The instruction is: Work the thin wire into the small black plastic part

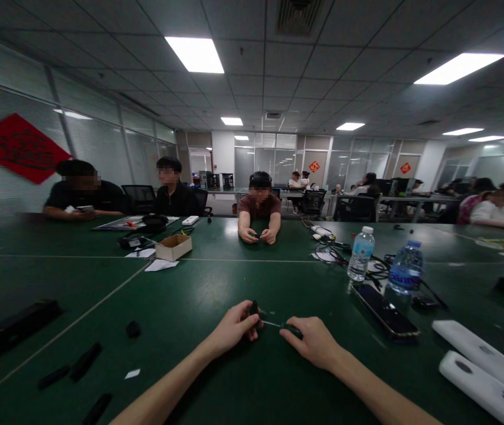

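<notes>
Two grips: left hand (pixel 232 329) and right hand (pixel 311 342), fingers (pixel 252 332) clamped on black-ended metal rod (pixel 272 323).

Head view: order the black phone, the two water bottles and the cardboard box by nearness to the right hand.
1. Black phone: lying flat, just right of the right hand.
2. Clear water bottle and blue-labelled water bottle: upright, farther ahead on the right; too close to call.
3. Cardboard box: farthest, ahead on the left.
</notes>
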Available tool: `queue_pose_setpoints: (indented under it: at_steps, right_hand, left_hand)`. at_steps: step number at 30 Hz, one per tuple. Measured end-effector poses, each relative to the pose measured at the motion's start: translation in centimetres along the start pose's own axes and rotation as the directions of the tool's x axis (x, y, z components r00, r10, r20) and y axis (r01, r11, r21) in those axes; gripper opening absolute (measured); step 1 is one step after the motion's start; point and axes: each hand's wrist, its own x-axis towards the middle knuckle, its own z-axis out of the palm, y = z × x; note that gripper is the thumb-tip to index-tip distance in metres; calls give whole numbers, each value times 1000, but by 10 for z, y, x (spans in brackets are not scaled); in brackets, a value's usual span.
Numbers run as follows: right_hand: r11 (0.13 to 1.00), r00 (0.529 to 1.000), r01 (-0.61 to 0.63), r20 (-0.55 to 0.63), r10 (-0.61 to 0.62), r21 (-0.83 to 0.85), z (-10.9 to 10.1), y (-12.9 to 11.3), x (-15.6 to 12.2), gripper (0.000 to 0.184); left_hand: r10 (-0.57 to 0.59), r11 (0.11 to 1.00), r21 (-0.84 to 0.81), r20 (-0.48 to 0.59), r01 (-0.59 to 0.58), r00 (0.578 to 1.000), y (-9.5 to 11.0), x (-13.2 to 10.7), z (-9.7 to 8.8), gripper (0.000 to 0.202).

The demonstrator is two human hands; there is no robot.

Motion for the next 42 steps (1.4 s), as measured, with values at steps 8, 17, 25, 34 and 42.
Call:
queue_pose_setpoints:
  at_steps: [8, 17, 25, 34, 42]
  right_hand:
    - [1000, 999, 5, -50, -4, 10, 2, -1, -1, 34]
    - [989, 976, -118, -173, 132, 90, 8, 11, 3, 40]
    - [999, 994, -40, -106, 41, 9, 4, 6, 1, 39]
    - [1000, 1000, 0, -23, 0, 6, -1, -1, -1, 37]
    - [1000, 1000, 9, -18, -9, 2, -3, -2, -2, 38]
  left_hand:
    - [24, 1000, 15, -4, -24, 1000, 2, -1, 1, 37]
    - [2, 996, 89, 29, -4, 1000, 3, -2, 4, 37]
    - [16, 999, -27, -44, -17, 999, 3, 0, 3, 35]
    - [16, 1000, -19, -39, -17, 999, 2, -2, 2, 36]
    - [13, 999, 38, -17, -12, 1000, 7, -5, 4, 38]
